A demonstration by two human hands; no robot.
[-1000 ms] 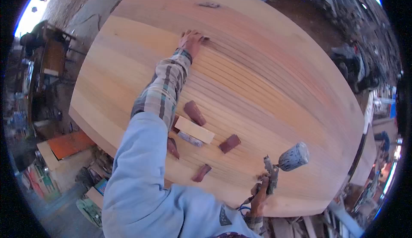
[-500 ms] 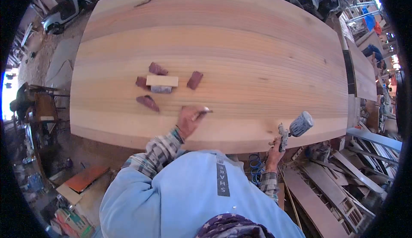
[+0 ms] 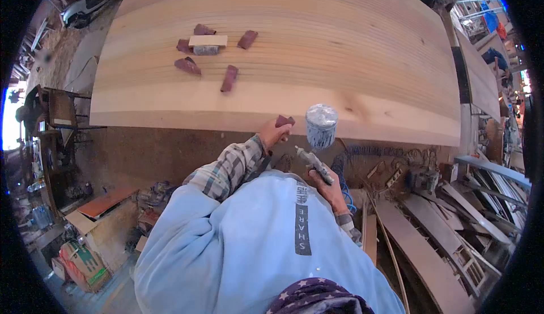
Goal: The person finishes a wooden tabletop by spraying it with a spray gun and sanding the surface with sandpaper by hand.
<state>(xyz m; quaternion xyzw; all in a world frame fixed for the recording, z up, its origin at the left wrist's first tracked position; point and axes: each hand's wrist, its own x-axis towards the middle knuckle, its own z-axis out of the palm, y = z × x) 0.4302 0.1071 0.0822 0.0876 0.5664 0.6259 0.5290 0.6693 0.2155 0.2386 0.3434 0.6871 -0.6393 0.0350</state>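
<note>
My left hand (image 3: 272,133), at the near edge of the large wooden slab, is closed on a small reddish-brown piece of sandpaper (image 3: 285,121). To its right, my right hand (image 3: 331,188) is wrapped round a spray gun (image 3: 315,164). The gun's paint-smeared cup (image 3: 321,126) rises above it, in front of the slab's edge. On the wooden slab (image 3: 340,47) lie several more sandpaper pieces (image 3: 229,79), grouped round a pale wood block (image 3: 208,41). A greyish block (image 3: 205,50) sits against that block's near side.
A blue coiled hose (image 3: 348,192) hangs by my right hand. Boards and frames (image 3: 419,257) are stacked at lower right. An orange-red panel (image 3: 106,202) lies at lower left. A scooter (image 3: 88,2) stands at the far left.
The view has tilted down. My left hand has drawn back to the slab's near edge with sandpaper, uncovering another piece. My right hand has brought the spray gun inward, closer to the left.
</note>
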